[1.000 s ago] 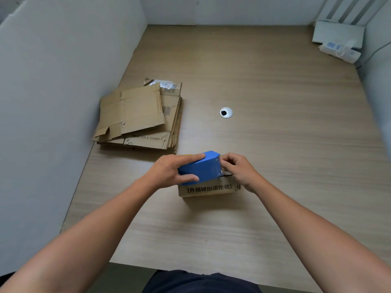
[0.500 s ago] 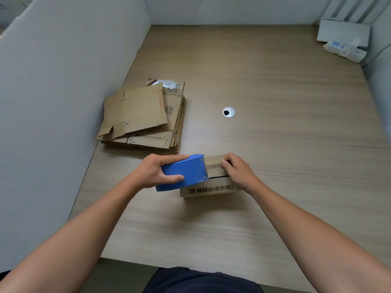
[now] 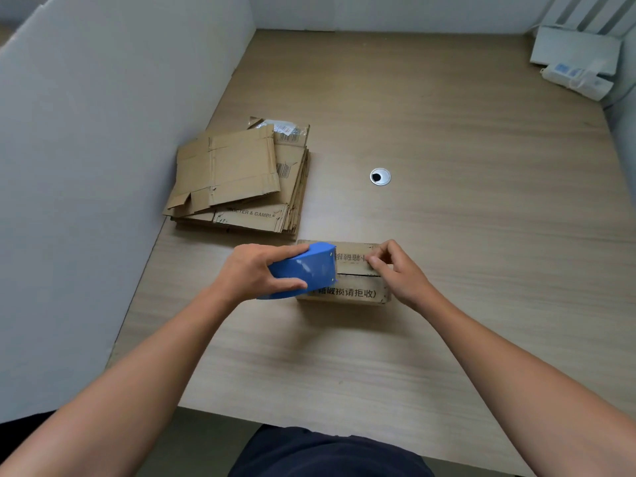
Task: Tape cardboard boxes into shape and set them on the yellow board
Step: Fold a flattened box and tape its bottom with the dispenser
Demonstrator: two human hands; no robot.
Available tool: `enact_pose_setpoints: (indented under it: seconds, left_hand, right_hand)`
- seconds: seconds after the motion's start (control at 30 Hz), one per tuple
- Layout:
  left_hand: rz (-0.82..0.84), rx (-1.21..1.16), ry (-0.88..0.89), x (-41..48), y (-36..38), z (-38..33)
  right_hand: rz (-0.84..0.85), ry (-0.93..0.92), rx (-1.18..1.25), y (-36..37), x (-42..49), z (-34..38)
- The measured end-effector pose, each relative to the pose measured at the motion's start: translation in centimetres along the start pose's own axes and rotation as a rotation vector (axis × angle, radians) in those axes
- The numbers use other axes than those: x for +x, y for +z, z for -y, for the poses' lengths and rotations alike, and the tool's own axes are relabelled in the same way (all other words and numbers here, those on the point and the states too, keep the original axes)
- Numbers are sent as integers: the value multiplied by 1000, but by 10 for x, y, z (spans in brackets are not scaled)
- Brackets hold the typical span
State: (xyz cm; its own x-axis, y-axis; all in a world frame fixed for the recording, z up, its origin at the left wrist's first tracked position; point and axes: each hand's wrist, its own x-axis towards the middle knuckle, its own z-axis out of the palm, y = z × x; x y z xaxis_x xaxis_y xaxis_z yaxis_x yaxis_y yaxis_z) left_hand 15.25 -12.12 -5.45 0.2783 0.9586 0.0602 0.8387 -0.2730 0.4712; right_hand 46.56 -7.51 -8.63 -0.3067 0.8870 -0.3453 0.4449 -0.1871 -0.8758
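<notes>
A small cardboard box (image 3: 358,293) with printed black characters sits on the wooden table in front of me. My left hand (image 3: 253,271) grips a blue tape dispenser (image 3: 304,268) that lies over the box's left end. My right hand (image 3: 401,271) presses its fingertips on the box's top at the right end, near the seam between the flaps. Clear tape between dispenser and fingers is too faint to make out. No yellow board is in view.
A stack of flattened cardboard boxes (image 3: 241,177) lies beyond the box at the left, against a white partition (image 3: 86,166). A round cable grommet (image 3: 380,176) is set in the table. White devices (image 3: 574,63) sit in the far right corner.
My left hand has drawn the blue dispenser leftward along the box top, uncovering more of the top. My right hand has stayed at the box's right end.
</notes>
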Motion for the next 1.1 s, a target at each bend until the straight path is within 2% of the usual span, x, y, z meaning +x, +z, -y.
enact_pose_setpoints:
  seconds: [0.17,0.3,0.43,0.57,0.63,0.73,0.87,1.1]
  left_hand:
    - [-244,157,293,14,13,0]
    - [-206,260,473,19,29,11]
    - [-192,287,444,11,41,19]
    - [-80,300,476,4,45,25]
    - [-45,308,462,8,43,25]
    - [3,300,487,12,39,25]
    - [41,289,488,13,39,27]
    - [104,302,500,17,34,21]
  right_hand:
    - [40,6,-13,-5,-4,-1]
    - [-65,64,186,-6,-3,-1]
    - [-129,115,258,-6,-5,7]
    - [-197,133,185,-7,-6,9]
    - [-214,168,221,-8,-7,10]
    - [-171,285,374,-10,-10,3]
    - [-96,374,385,-10,-15,-15]
    - [-174,387,335,-6,-15,-25]
